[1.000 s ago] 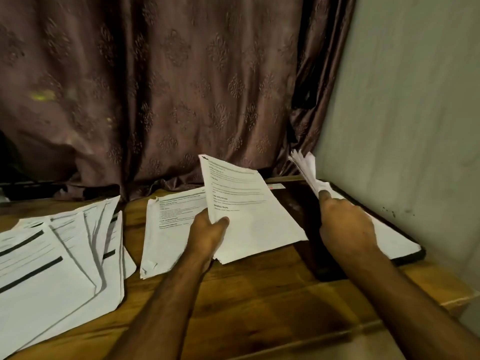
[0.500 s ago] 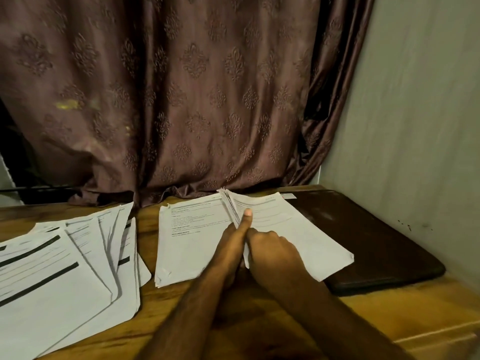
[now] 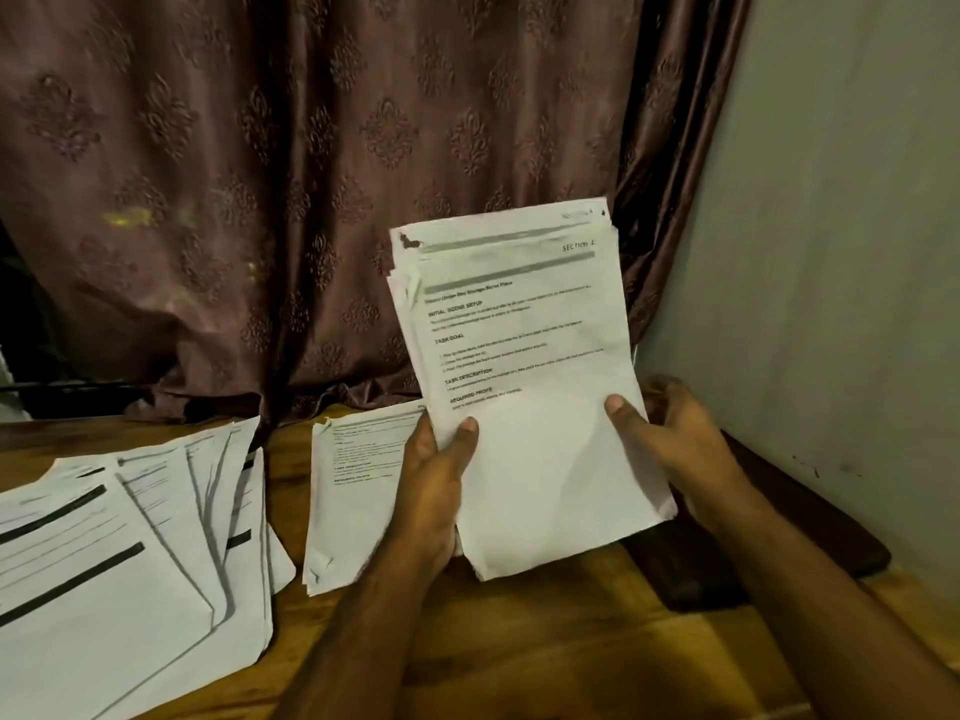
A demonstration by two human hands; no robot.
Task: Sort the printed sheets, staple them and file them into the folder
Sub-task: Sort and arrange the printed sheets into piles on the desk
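Printed sheets (image 3: 524, 387) stand nearly upright in a bundle above the wooden table (image 3: 545, 646), held at both lower edges. The left hand (image 3: 436, 491) grips the bundle's left edge, thumb across the front page; the right hand (image 3: 670, 433) grips the right edge, thumb on the front and fingers curled behind. The top page reads "SECTION 1" at its upper corner (handwritten, with a dark mark at the opposite corner). A second stack (image 3: 358, 491) lies flat on the table just left of the left hand. A fanned pile (image 3: 130, 574) lies farther left. A dark folder (image 3: 810, 522) lies under the right wrist, against the wall (image 3: 841, 252). A patterned curtain (image 3: 311, 174) hangs behind.
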